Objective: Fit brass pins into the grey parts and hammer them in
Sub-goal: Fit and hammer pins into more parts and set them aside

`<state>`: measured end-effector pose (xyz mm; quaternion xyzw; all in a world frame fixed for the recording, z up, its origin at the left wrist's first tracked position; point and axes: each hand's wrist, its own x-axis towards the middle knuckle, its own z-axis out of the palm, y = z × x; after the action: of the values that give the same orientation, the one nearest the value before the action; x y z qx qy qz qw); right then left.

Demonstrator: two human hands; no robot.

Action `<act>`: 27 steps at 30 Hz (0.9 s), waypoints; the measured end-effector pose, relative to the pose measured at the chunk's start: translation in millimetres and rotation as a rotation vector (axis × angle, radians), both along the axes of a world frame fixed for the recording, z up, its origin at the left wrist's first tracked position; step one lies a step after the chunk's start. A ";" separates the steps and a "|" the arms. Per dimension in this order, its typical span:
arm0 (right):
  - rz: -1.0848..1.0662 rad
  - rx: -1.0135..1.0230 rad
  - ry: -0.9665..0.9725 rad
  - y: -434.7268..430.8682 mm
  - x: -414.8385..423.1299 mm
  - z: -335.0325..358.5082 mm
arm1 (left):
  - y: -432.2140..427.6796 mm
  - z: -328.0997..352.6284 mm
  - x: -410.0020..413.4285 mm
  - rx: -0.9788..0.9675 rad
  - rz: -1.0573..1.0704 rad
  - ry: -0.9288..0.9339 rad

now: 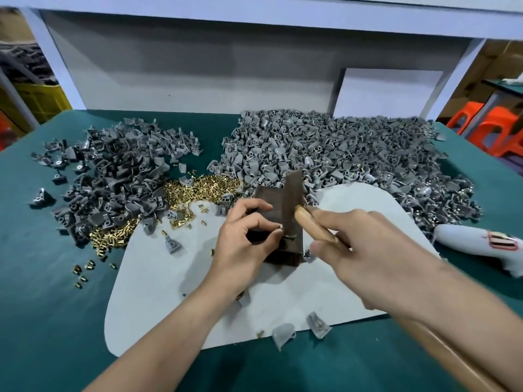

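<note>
A dark metal block stands on a grey mat at the middle of the table. My left hand pinches a small grey part against the block's top. My right hand grips the wooden handle of a hammer, whose dark head stands upright just above the part. A heap of brass pins lies behind the block. One pile of grey parts is on the left, and a larger pile is on the right.
Loose brass pins lie on the green table cover at the left. A few grey parts sit at the mat's near edge. A pale plastic tool lies at the right. A white board leans against the back wall.
</note>
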<state>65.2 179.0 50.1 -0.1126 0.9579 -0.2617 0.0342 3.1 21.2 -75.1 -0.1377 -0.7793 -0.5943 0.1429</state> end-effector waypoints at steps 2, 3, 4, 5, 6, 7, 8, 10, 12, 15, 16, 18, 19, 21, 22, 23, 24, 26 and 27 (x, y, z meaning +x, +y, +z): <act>-0.010 -0.039 0.072 5.3 -0.1 2.7 | 0.2 1.0 1.5 0.010 -0.004 -0.025; -0.019 -0.047 0.128 8.7 -2.2 4.6 | 1.0 2.0 0.9 0.013 0.000 -0.039; -0.022 -0.050 0.159 9.8 -4.5 5.7 | 1.8 1.7 0.4 0.010 0.011 -0.043; -0.009 -0.033 0.152 8.0 -6.3 3.9 | 2.1 1.7 0.2 0.004 0.022 -0.040; 0.009 0.001 0.115 4.8 -7.4 -0.7 | 1.7 2.2 0.3 -0.001 0.024 -0.028; 0.002 0.029 0.080 3.6 -5.6 -5.0 | 1.7 2.8 1.3 -0.006 0.017 -0.014; -0.012 0.032 0.081 2.8 -5.1 -7.0 | 1.2 3.1 2.0 -0.010 0.011 -0.001; -0.021 -0.030 0.158 3.4 -6.2 -5.1 | 1.0 4.7 2.8 -0.013 -0.003 -0.001; -0.015 0.017 0.162 3.0 -7.9 -5.0 | 1.7 4.2 1.9 -0.011 0.002 0.004; -0.018 0.057 0.116 6.3 -6.1 -12.8 | 0.7 2.6 1.8 0.007 0.010 -0.006; -0.013 -0.008 0.142 9.5 -6.1 -11.5 | 0.5 1.7 1.0 0.012 0.014 -0.017; -0.057 -0.287 0.130 22.0 -6.9 -5.6 | 1.3 1.5 1.3 0.003 0.026 -0.067; -0.083 -0.450 0.093 30.4 -9.8 -5.5 | 1.8 2.9 2.8 -0.013 0.042 -0.078; -0.166 -0.740 -0.029 44.0 -16.9 -20.3 | 2.8 9.7 6.8 -0.058 0.072 -0.046; -0.236 -0.881 -0.117 48.6 -21.2 -33.4 | 3.3 17.4 9.6 -0.100 0.086 -0.001; -0.299 -1.014 -0.215 52.7 -25.2 -48.3 | 4.0 27.6 13.6 -0.139 0.097 0.048; -0.335 -1.140 -0.305 56.8 -29.1 -62.0 | 5.8 38.7 18.2 -0.144 0.092 0.090; -0.335 -1.388 -0.436 65.8 -34.2 -85.6 | 11.2 65.3 31.9 0.034 -0.007 0.050; -0.312 -1.493 -0.484 70.1 -36.9 -93.6 | 15.5 78.8 39.4 0.154 -0.082 -0.031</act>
<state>28.4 249.2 -43.5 0.0895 0.5005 -0.8527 0.1199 42.5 36.7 3.7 -0.1489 -0.7273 -0.6598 0.1165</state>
